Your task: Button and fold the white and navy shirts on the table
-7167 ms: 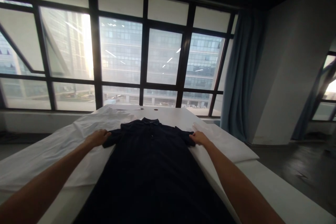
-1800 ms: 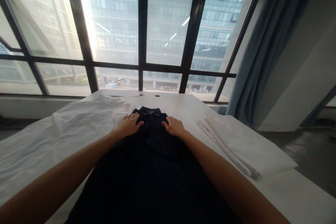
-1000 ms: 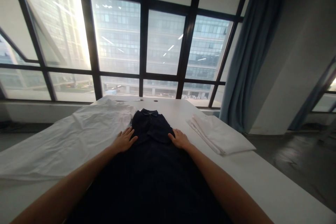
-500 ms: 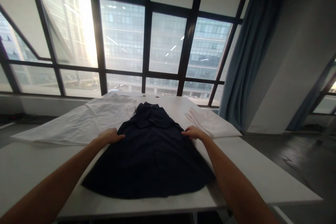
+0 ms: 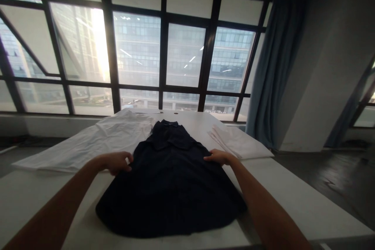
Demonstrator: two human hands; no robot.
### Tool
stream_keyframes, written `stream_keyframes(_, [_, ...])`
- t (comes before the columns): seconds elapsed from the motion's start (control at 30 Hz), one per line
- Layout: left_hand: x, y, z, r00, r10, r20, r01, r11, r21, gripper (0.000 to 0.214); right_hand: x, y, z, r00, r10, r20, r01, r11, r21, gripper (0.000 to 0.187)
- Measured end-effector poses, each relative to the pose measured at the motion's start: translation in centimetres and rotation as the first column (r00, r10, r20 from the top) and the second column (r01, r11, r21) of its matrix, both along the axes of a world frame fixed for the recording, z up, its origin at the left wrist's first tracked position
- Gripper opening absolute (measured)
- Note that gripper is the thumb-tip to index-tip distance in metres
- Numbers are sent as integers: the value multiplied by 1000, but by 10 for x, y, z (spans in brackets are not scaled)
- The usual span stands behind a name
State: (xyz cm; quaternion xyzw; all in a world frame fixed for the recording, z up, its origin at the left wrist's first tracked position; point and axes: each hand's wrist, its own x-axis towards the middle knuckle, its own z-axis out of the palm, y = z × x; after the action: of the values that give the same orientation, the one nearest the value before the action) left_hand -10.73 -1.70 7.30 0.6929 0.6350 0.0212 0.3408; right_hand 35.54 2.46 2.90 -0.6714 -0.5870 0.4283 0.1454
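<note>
A dark navy collared shirt [image 5: 172, 187] lies flat on the white table, its collar at the far end and its curved hem towards me. At its left edge is my left hand [image 5: 118, 162], thumb and fingers apart, with a pale gap showing between them. My right hand [image 5: 219, 157] pinches the shirt's right edge at about the same height. The fingers under the cloth are partly hidden.
White cloth [image 5: 96, 140] is spread on the left of the table [image 5: 281, 187]. Folded white cloth [image 5: 243, 142] lies on the right. Beyond stand dark-framed windows, with a blue curtain [image 5: 272, 74] beside a pillar.
My left hand has drawn slightly left and its thumb and fingers have parted. My right hand stays at the right edge. The whole view has shifted a little.
</note>
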Motion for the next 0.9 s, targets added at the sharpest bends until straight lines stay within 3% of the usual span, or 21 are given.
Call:
stream_keyframes(0.1, [31, -11, 15, 995, -87, 46, 80, 988, 132, 38, -1, 0, 0, 1000, 6, -22, -6, 1000, 5, 45])
stream_keyframes(0.2, [78, -21, 17, 980, -199, -15, 194, 928, 318, 33, -2, 0, -1, 1000, 13, -22, -13, 1000, 16, 46])
stream_keyframes(0.3, [122, -28, 7, 965, -248, -88, 263, 884, 387, 33, -3, -1, 0, 1000, 18, 1, -18, 999, 29, 45])
stream_keyframes(0.47, [162, -26, -23, 955, -287, -78, 297, 903, 311, 39, -6, -6, 5, 999, -1, 36, 0, 999, 44, 42])
stream_keyframes(0.6, [172, -23, -42, 952, -304, -30, 300, 909, 289, 34, -8, -9, 8, 999, 5, 35, -6, 999, 49, 38])
stream_keyframes(0.73, [164, -8, -36, 941, -322, 103, 302, 938, 171, 33, -7, -10, 9, 1000, -3, 25, 1, 998, 56, 42])
stream_keyframes(0.8, [152, 12, -28, 936, -332, 114, 285, 909, 305, 30, -7, -11, 10, 1000, 3, 11, -4, 999, 52, 44])
stream_keyframes(0.9, [130, 53, -28, 973, -227, -30, 192, 738, 646, 30, -7, -12, 12, 1000, 11, -13, -10, 999, 48, 46])
